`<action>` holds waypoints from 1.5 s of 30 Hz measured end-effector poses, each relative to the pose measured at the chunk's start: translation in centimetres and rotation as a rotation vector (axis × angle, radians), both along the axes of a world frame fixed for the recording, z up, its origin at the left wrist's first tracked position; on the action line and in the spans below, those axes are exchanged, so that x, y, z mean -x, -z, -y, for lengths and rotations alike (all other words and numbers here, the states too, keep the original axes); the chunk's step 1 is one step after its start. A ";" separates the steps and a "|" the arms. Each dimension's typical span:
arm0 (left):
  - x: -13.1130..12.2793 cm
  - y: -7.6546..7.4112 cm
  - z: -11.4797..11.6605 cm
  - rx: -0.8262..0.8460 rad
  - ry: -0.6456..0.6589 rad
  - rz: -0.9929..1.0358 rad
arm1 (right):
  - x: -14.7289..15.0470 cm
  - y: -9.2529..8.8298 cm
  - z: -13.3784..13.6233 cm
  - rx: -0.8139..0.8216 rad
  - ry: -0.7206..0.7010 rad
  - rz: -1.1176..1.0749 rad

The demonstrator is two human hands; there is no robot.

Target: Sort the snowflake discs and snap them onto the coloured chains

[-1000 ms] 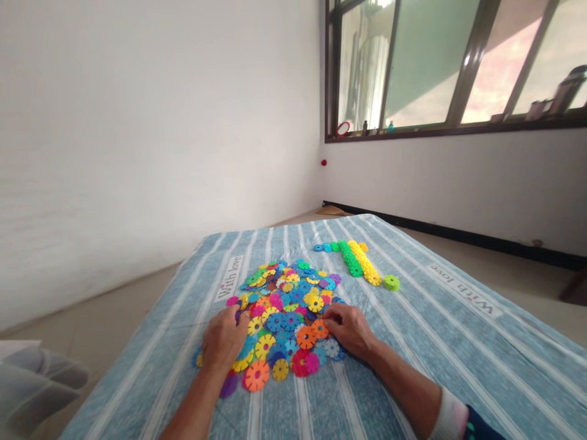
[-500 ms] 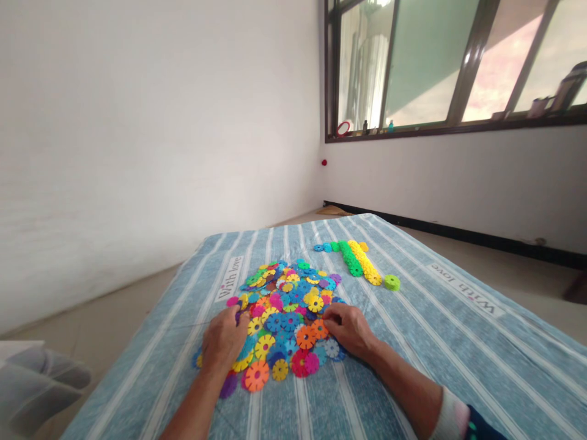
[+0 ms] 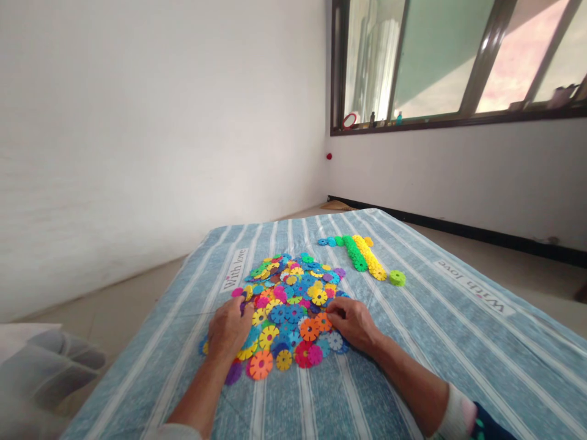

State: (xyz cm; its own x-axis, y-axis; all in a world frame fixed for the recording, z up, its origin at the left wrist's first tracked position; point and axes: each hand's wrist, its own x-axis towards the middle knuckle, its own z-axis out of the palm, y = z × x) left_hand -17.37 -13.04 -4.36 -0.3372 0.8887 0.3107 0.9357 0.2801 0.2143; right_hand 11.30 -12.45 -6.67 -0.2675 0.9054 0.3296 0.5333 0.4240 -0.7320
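My left grip (image 3: 228, 333) lies knuckles-up on the left edge of the pile (image 3: 293, 293) of coloured discs. Its fingers curl down among them, and I cannot tell whether they close on one. My right grip (image 3: 355, 324) rests at the pile's right edge, fingertips drawn toward the thumb and touching an orange disc (image 3: 323, 321). I cannot tell whether that disc is pinched or only touched. The pile sits in the middle of the blue-striped bed (image 3: 458, 342). Beyond the pile and to the right, a row (image 3: 364, 256) of green and yellow discs lies packed side by side, with a few blue discs (image 3: 326, 241) at its far end. A single green disc (image 3: 397, 278) lies just beside the row's near end. A purple disc (image 3: 233, 371) pokes out beside my left wrist.
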 end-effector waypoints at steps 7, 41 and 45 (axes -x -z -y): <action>-0.1 0.2 0.1 -0.023 -0.006 0.031 | -0.2 -0.2 0.1 0.049 -0.014 -0.049; -1.3 -0.1 0.4 0.042 -0.011 -0.005 | 0.5 -1.9 3.1 -0.348 -0.386 0.207; -1.3 0.0 0.4 0.035 -0.013 -0.006 | 0.6 -1.9 3.2 -0.376 -0.394 0.208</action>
